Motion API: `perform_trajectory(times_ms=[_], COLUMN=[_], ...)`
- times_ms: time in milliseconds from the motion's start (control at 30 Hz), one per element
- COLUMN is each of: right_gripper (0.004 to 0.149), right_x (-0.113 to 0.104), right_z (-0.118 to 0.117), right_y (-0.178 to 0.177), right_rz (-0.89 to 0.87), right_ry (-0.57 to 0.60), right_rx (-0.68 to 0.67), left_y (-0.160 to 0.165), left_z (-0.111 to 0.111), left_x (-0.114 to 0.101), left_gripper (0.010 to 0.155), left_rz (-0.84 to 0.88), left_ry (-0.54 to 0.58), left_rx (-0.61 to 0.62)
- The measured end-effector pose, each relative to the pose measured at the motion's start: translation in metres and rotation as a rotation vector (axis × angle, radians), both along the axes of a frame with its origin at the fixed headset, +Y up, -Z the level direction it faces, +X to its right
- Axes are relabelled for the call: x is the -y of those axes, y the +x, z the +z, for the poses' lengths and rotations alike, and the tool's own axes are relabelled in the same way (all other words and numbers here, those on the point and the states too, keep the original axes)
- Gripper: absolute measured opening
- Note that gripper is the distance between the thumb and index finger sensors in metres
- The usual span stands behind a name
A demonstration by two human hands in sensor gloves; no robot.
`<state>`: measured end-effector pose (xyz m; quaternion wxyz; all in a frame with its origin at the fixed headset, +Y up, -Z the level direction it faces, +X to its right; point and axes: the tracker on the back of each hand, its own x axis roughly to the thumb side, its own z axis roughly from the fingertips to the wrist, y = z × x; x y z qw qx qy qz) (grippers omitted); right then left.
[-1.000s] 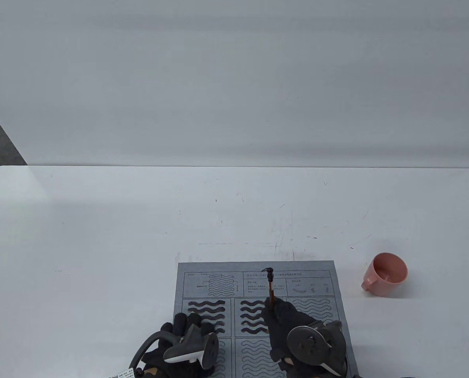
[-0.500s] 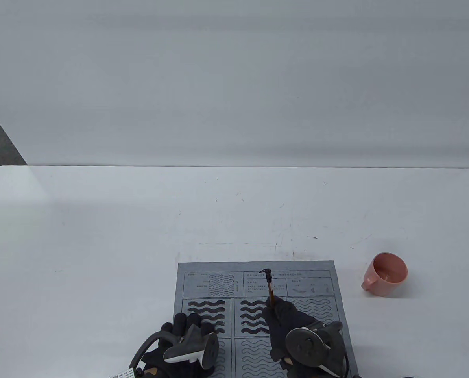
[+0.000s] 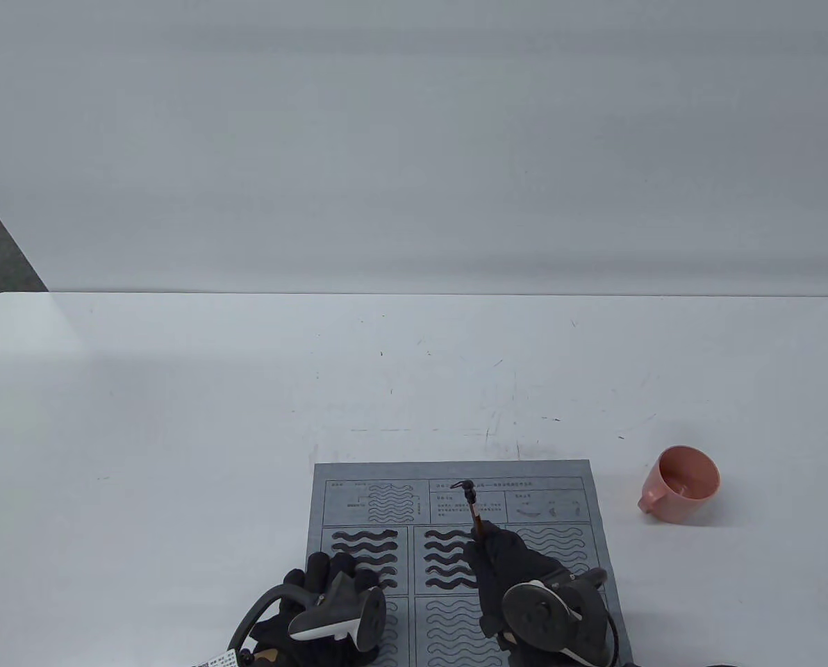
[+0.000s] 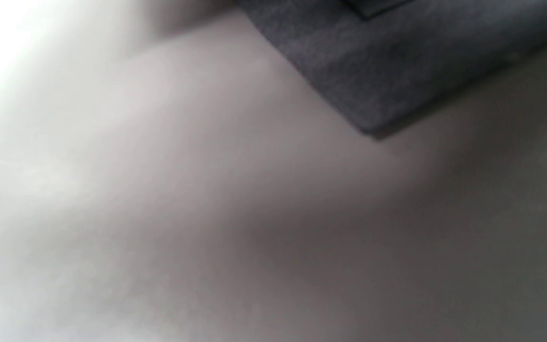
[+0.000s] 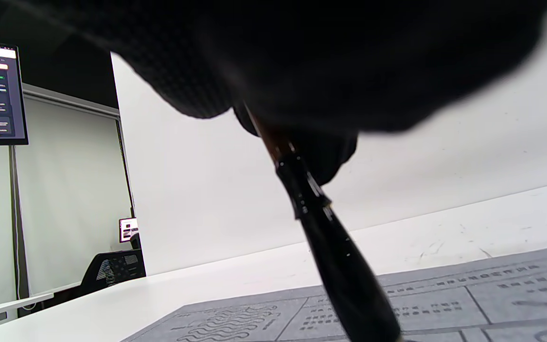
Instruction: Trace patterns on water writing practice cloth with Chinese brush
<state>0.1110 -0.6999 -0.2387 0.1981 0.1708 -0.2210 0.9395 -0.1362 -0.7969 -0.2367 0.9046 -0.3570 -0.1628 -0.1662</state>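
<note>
At the lower left of the table view, the black-gloved left hand [image 3: 317, 597] rests with fingers spread flat on the grey rectangular water-writing cloth [image 3: 358, 476], pinning its near left part. Just right of it, the black-gloved right hand [image 3: 508, 563] grips the slim brown-and-black Chinese brush [image 3: 476, 514], shaft nearly upright. Its tip is hidden under the glove at the middle panel's half-darkened waves, so the remaining outlines lie directly beneath that hand. At far right stands a pink plastic cup [image 3: 681, 486].

A blurred grey cloth [image 4: 373, 71] corner lies on the white table [image 4: 159, 213].
</note>
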Motion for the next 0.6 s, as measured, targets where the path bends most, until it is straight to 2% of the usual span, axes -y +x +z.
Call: perform_trajectory(times_ms=[600], right_gripper=[0.038], right_x=[-0.001], right_z=[-0.0004], right_y=[0.0016], right_rz=[0.007], right_ry=[-0.013], right_rx=[0.022], left_y=[0.0], left_z=[0.0], left_x=[0.0], left_gripper=[0.09], left_rz=[0.0], left_ry=[0.0], left_rx=[0.0])
